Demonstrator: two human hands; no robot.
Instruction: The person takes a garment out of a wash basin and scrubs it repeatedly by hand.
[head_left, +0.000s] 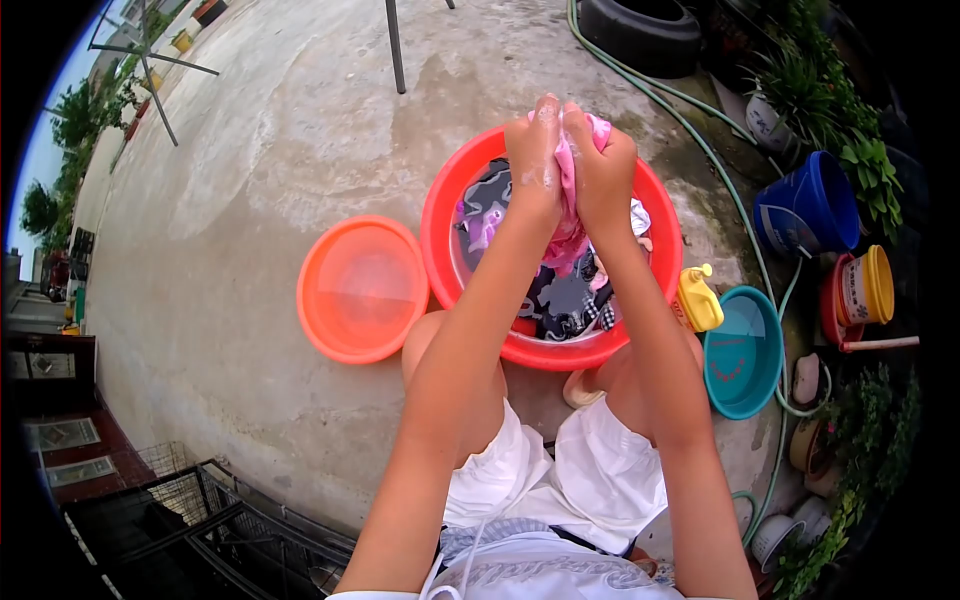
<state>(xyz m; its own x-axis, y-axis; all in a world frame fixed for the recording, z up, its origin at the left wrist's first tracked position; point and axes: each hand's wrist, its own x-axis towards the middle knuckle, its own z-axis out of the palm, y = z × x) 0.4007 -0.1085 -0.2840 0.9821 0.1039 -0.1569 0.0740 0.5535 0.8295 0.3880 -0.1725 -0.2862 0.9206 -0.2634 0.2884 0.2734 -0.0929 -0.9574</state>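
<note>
Both my hands grip a wet pink cloth [567, 240] above a large red basin [453, 180]. My left hand [535, 150] is closed round it, with suds on the skin. Pressed close beside it, my right hand [603, 165] is closed on the same cloth. The cloth hangs from between my hands towards the dark water, and its exact shape is hidden. Purple clothing [485, 226] floats at the basin's left side. Black-and-white checked fabric [600, 313] lies in the water near the front, and a white piece [639, 217] is at the right.
An orange basin [361, 349] stands left of the red one. At right are a yellow bottle [699, 300], a teal basin [742, 390], a blue bucket [815, 205] and a green hose [715, 150]. A black tyre [645, 40] lies behind. Metal legs [396, 45] stand on the concrete.
</note>
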